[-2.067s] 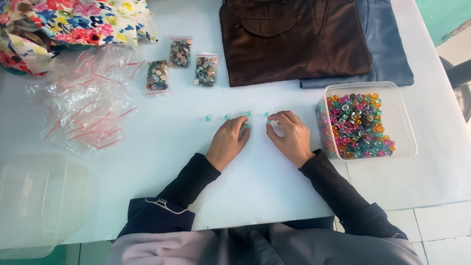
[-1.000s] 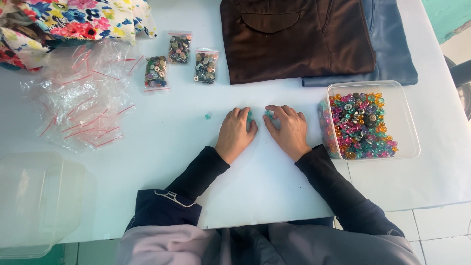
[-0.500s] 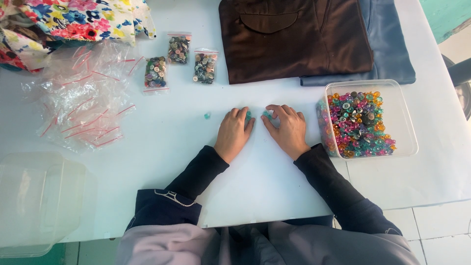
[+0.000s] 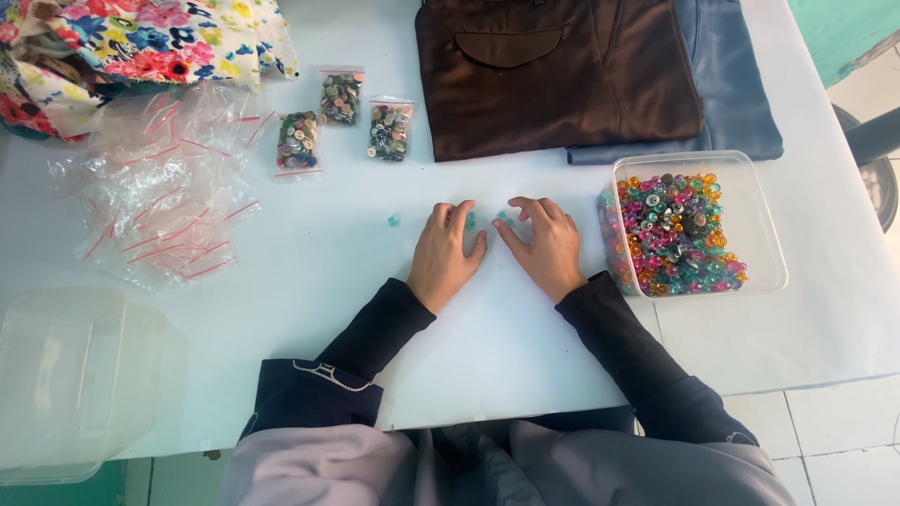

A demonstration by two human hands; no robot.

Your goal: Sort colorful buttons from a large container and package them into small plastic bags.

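— What holds what on this table?

— A clear, square plastic tub (image 4: 764, 220) sits to the right of the hands, filled with glossy round beads (image 4: 670, 234) in pink, orange, teal and dark tones. Further up lie three small zip bags of buttons (image 4: 342, 122), each bulging with mixed buttons. A loose heap of empty zip bags (image 4: 159, 197), crinkly and clear with red seal strips, lies at the left, and a frosted plastic lid or box (image 4: 75, 379) rests at the near left corner.

— And the hands?

— The left hand (image 4: 448, 255) lies flat, palm down, fingers together and stretched out, gripping nothing. The right hand (image 4: 546, 245) is also palm down with fingers slightly spread; whether it pinches anything I cannot tell. A few small teal beads (image 4: 487, 218) lie on the white table (image 4: 309, 281) right at the fingertips of both hands, and one lone teal bead (image 4: 394, 221) sits just left of the left hand.

— Anything else?

— Smooth brown fabric (image 4: 562, 70) folded over blue fabric (image 4: 731, 84) at the top, and a floral cloth (image 4: 141, 37) at the top left.
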